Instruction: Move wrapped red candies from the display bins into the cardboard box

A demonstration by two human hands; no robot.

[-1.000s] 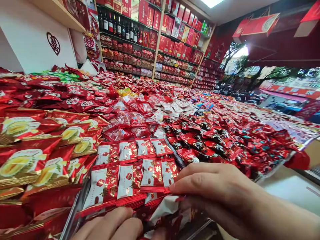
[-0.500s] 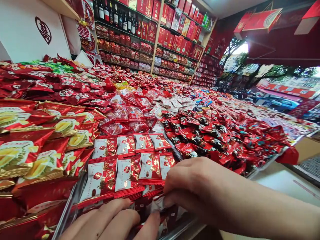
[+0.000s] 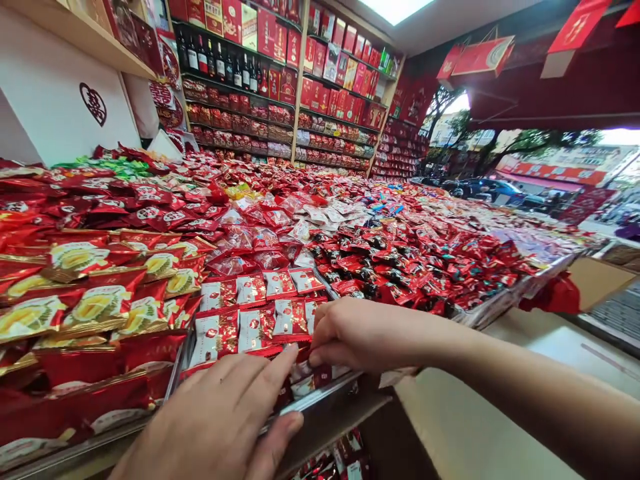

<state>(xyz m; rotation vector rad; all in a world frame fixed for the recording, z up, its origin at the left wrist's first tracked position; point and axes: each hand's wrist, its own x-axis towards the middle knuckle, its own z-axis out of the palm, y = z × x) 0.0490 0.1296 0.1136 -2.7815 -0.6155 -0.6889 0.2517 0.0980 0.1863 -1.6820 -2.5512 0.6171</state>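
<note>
Small red-and-white wrapped snack packets [image 3: 256, 328] stand in neat rows in a clear plastic tray [image 3: 320, 395]. At the tray's front, my right hand [image 3: 345, 333] is closed, with thumb and fingertips pinching a small packet [image 3: 301, 368] that is mostly hidden by the fingers. My left hand [image 3: 225, 400] lies open, its fingers stretched over the front packets and its thumb by the tray's front edge. To the left, larger red-and-gold packets with a durian picture [image 3: 95, 303] fill the neighbouring compartment.
Red-and-black wrapped sweets [image 3: 385, 263] are heaped to the right of the tray. An open cardboard box [image 3: 600, 280] sits at the far right. Below the tray's edge, more packets [image 3: 340, 460] show in a dark space. Shelves with bottles [image 3: 220, 63] and red boxes stand behind.
The view has tilted up and pulled back, showing the tray's front edge and packets below. My left thumb has moved from among the packets to the tray edge. My right hand stays at the front packets.
</note>
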